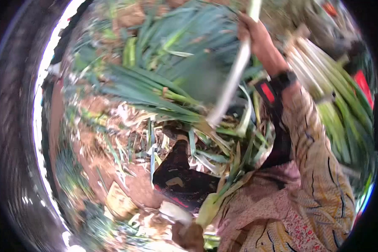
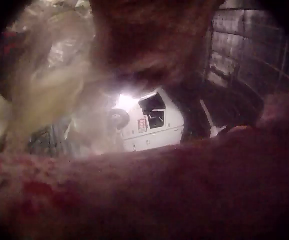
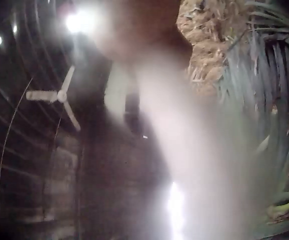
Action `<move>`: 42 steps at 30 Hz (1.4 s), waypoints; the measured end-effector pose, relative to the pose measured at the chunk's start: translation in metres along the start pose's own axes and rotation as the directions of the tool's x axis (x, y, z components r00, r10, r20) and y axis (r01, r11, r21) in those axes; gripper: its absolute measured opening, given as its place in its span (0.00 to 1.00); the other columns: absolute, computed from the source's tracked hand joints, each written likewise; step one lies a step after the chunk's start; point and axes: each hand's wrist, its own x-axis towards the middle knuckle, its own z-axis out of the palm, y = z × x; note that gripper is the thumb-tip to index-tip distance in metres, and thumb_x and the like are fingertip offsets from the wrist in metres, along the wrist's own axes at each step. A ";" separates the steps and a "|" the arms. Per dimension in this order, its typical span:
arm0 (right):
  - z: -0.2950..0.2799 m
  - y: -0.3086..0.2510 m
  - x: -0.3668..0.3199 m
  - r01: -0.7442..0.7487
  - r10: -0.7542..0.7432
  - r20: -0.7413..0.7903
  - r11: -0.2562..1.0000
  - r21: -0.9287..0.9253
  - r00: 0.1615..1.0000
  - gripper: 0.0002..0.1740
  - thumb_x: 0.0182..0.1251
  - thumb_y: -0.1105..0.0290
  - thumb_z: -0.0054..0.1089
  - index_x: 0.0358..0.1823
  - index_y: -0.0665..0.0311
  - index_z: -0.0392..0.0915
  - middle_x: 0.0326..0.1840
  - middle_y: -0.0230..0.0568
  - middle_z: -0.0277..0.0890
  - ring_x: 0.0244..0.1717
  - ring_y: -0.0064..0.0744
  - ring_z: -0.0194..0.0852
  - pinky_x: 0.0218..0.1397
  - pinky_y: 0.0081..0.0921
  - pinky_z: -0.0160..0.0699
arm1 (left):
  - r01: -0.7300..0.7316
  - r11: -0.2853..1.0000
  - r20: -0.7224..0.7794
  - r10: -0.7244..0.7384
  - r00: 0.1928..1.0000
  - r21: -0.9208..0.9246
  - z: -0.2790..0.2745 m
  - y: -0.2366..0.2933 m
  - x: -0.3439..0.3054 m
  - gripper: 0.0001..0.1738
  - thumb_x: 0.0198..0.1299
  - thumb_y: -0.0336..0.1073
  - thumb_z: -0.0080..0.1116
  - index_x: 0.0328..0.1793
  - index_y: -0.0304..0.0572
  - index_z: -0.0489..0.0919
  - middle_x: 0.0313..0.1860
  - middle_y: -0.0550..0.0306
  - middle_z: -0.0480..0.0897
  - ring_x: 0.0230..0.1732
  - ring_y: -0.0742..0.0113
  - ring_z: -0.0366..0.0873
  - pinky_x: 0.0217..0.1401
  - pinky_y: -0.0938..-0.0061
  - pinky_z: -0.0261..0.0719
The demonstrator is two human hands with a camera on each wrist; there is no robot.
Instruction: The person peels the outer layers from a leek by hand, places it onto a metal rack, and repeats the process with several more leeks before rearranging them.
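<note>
My right hand grips a long leek, its white shaft slanting down over green leaves, blurred. The shaft's upper end runs out of the head view. Seen from the right wrist, the pale shaft extends down from the fingers. Low in the head view is my left hand, partly cut off and blurred. It holds loose pale-green leek leaves at their base, the strips trailing up to the right. In the left wrist view, that hand is dark, beside blurred yellowish leaf.
A large heap of green leek tops lies ahead. Stacked leeks with white shafts lie on the right. Trimmed leaves and scraps litter the ground around my dark-trousered leg. A white vehicle stands in the background.
</note>
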 end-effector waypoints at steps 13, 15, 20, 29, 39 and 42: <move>0.021 0.065 -0.200 -0.136 0.290 0.307 0.889 -0.438 0.906 0.21 0.71 0.53 0.41 0.51 0.64 0.68 0.35 0.34 0.70 0.34 0.24 0.70 0.37 0.24 0.74 | -0.725 0.582 -0.053 0.766 0.641 -0.368 0.039 0.083 0.143 0.40 0.51 0.33 0.64 0.69 0.38 0.58 0.61 0.42 0.67 0.59 0.53 0.68 0.56 0.63 0.71; 0.072 0.076 -0.247 0.116 0.345 0.589 0.787 -0.605 0.731 0.17 0.62 0.63 0.54 0.48 0.64 0.70 0.35 0.36 0.73 0.35 0.29 0.73 0.38 0.27 0.74 | -0.435 0.405 -0.074 0.658 0.749 -0.804 0.021 0.093 0.140 0.40 0.52 0.23 0.63 0.70 0.37 0.56 0.52 0.52 0.75 0.50 0.65 0.76 0.47 0.73 0.79; 0.177 0.069 -0.304 0.630 0.465 0.842 0.574 -0.523 0.275 0.20 0.55 0.64 0.66 0.44 0.65 0.71 0.29 0.49 0.74 0.30 0.48 0.76 0.35 0.34 0.72 | -0.516 0.176 -0.348 0.556 0.755 -0.838 -0.074 0.040 0.088 0.22 0.61 0.26 0.53 0.62 0.41 0.66 0.48 0.46 0.77 0.45 0.56 0.80 0.52 0.58 0.79; 0.210 0.079 -0.304 0.798 0.723 0.690 0.397 -0.453 0.032 0.31 0.56 0.62 0.66 0.60 0.64 0.67 0.35 0.48 0.77 0.36 0.40 0.78 0.38 0.31 0.74 | -0.816 0.042 -0.766 0.317 0.558 -0.577 -0.159 -0.011 0.024 0.16 0.63 0.40 0.54 0.51 0.45 0.65 0.34 0.56 0.78 0.36 0.59 0.78 0.50 0.59 0.79; 0.287 0.065 -0.362 0.416 0.495 0.800 0.841 -0.345 -0.338 0.28 0.63 0.77 0.52 0.66 0.61 0.61 0.67 0.42 0.60 0.54 0.30 0.71 0.55 0.29 0.71 | -0.606 0.061 -0.444 0.622 0.645 -0.793 -0.091 0.003 -0.023 0.15 0.57 0.30 0.58 0.47 0.32 0.68 0.22 0.56 0.74 0.18 0.71 0.74 0.18 0.80 0.73; 0.282 0.070 -0.364 0.474 0.743 0.578 0.665 -0.577 -0.337 0.20 0.61 0.75 0.57 0.55 0.64 0.72 0.55 0.40 0.73 0.49 0.30 0.74 0.54 0.31 0.72 | -0.606 0.014 -0.471 0.616 0.632 -0.795 -0.105 0.003 -0.038 0.14 0.58 0.31 0.59 0.46 0.34 0.69 0.22 0.57 0.74 0.17 0.70 0.75 0.19 0.80 0.73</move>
